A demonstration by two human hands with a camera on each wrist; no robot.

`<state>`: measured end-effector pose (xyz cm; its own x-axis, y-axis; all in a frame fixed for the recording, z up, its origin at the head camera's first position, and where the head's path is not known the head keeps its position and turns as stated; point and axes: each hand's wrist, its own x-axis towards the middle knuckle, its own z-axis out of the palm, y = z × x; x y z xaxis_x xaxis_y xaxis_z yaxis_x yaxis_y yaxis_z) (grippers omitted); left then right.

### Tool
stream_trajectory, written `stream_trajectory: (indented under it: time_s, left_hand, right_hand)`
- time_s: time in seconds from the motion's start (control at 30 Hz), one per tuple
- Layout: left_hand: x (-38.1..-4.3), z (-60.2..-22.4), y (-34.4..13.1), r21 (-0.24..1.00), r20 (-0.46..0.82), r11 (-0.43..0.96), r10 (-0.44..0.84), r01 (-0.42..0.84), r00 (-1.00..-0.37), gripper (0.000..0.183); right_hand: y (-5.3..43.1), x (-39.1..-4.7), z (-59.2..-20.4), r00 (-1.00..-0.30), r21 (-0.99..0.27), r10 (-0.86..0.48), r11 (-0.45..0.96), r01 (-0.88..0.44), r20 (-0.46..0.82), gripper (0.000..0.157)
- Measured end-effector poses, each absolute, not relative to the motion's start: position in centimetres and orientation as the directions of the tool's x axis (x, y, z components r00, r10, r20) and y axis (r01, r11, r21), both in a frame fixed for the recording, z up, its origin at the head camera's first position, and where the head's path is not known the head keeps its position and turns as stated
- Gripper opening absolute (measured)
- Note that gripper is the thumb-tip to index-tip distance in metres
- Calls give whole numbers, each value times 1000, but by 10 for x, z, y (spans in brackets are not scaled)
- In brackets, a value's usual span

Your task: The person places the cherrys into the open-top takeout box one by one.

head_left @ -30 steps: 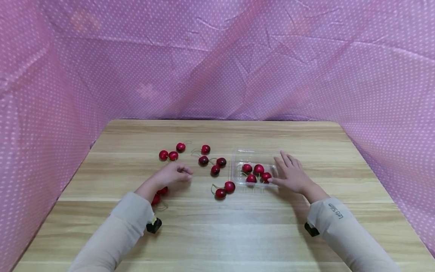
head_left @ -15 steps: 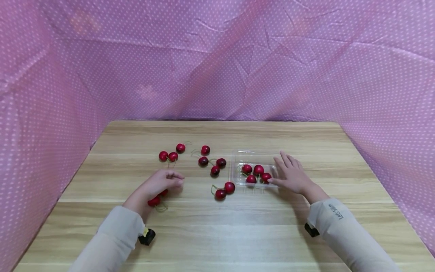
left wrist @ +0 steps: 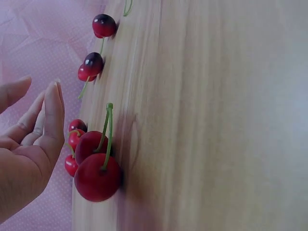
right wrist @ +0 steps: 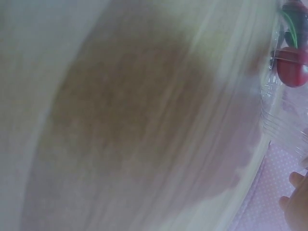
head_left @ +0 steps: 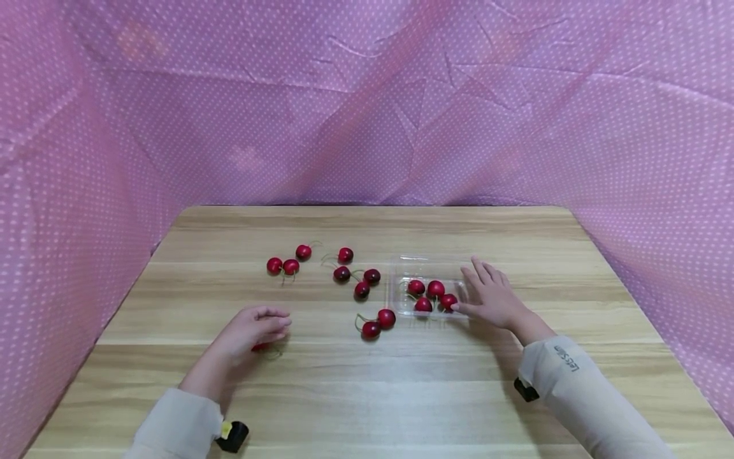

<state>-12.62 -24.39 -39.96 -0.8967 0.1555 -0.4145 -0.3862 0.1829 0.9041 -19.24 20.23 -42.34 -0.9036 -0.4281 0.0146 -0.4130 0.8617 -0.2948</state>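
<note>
My left hand [head_left: 252, 331] hovers over a pair of red cherries [head_left: 260, 347], mostly covering them in the head view. In the left wrist view, that pair, a cherry [left wrist: 97, 177] with joined green stems in front, lies beside the loosely bent fingers [left wrist: 54, 110], which hold nothing. My right hand [head_left: 493, 296] rests with spread fingers at the right edge of a clear plastic box [head_left: 404, 258]. Several cherries [head_left: 436, 289] lie inside the box, the thumb close to the nearest one. The right wrist view shows a bit of this box [right wrist: 284, 127] and the fingertips [right wrist: 296, 179].
Left of the box lie dark cherries [head_left: 362, 291], with a stemmed pair [head_left: 371, 329] nearer the front. Farther left are red cherries [head_left: 290, 267]. The wooden table [head_left: 367, 395] is bordered by a pink dotted cloth [head_left: 367, 127] at the back and sides.
My left hand has drawn back toward the front left, from beside the left cherries to over the near pair, its fingers loosening. The right hand and box have stayed put.
</note>
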Motion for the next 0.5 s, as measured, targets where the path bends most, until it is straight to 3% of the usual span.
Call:
stream_trajectory:
  time_s: [0.13, 0.5]
  left_hand:
    - [-113, -399, -246, 908, -419, 65, 124, -414, -900, 41]
    - [-74, -415, -251, 876, -451, -140, 102, -462, -887, 7]
  right_hand:
    - [202, -192, -425, -906, -296, -424, 864, -407, 7, 84]
    - [203, -192, -427, -908, -300, -419, 866, -400, 2, 87]
